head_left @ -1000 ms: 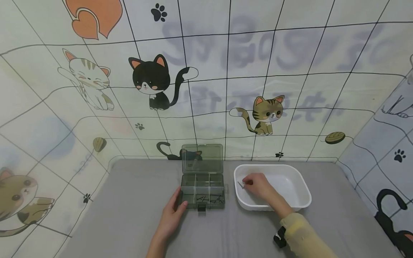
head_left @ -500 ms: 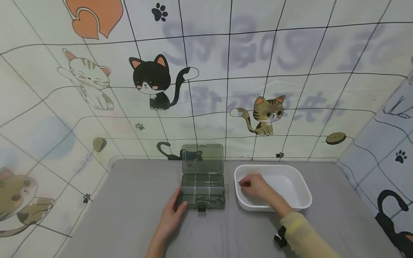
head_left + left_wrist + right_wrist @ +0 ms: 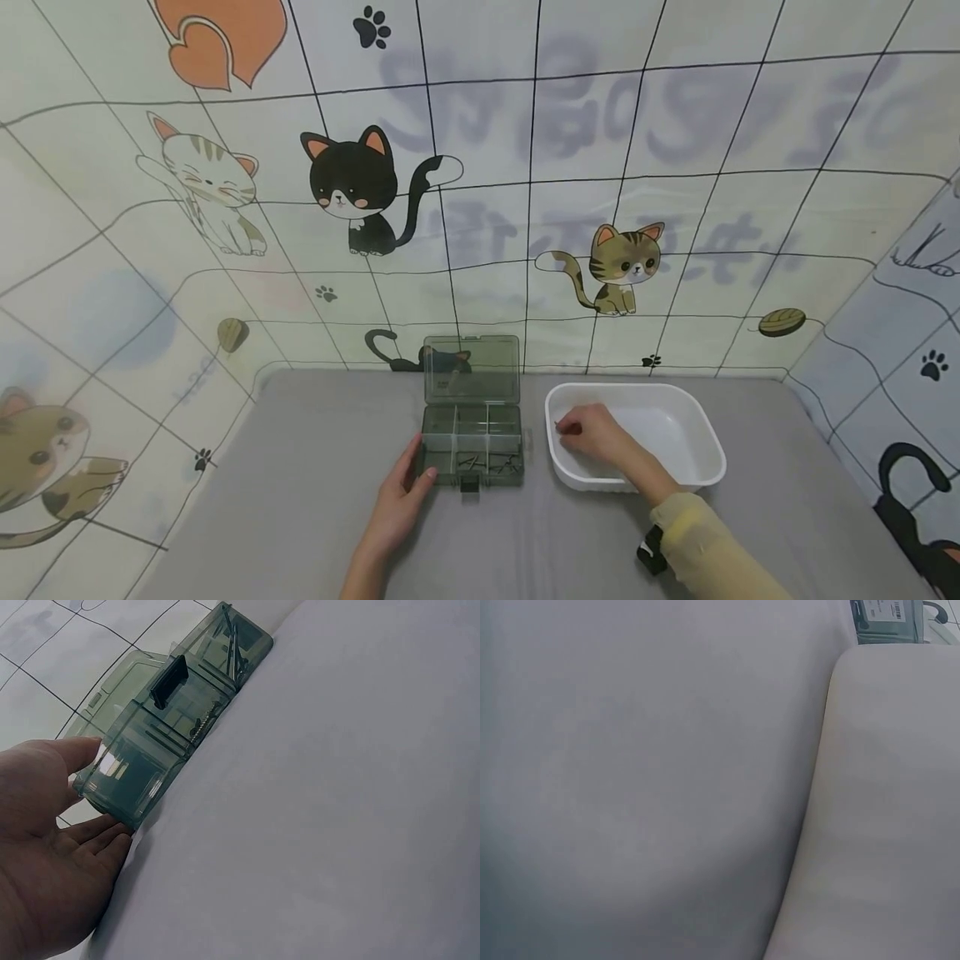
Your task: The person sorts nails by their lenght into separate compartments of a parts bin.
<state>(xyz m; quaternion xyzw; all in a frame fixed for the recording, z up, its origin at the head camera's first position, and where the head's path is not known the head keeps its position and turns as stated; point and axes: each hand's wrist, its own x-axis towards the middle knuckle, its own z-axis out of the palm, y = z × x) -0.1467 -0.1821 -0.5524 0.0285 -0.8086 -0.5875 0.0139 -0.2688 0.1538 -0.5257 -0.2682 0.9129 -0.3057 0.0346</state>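
Note:
In the head view, a translucent green compartment box (image 3: 470, 443) stands with its lid (image 3: 471, 371) raised. Several screws (image 3: 475, 462) lie in its front compartments; the left wrist view shows a threaded one (image 3: 202, 724). My left hand (image 3: 394, 498) rests against the box's left front corner, thumb at the front and fingers relaxed along the side. To the right is a white tray (image 3: 712, 457). Inside its left part, my right hand (image 3: 596, 433) pinches a thin metal screw (image 3: 557, 427), mostly hidden by the fingertips. The right wrist view does not show the hand.
The box and tray stand apart on a grey cloth-covered table (image 3: 322, 467). A cat-patterned sheet (image 3: 480, 208) hangs behind and at both sides. A black wrist device (image 3: 651, 550) sits by the right sleeve (image 3: 705, 542).
A second ago the screw showed plainly at the right fingertips; these have since shifted slightly left and now cover most of it. The left hand and the box stay put.

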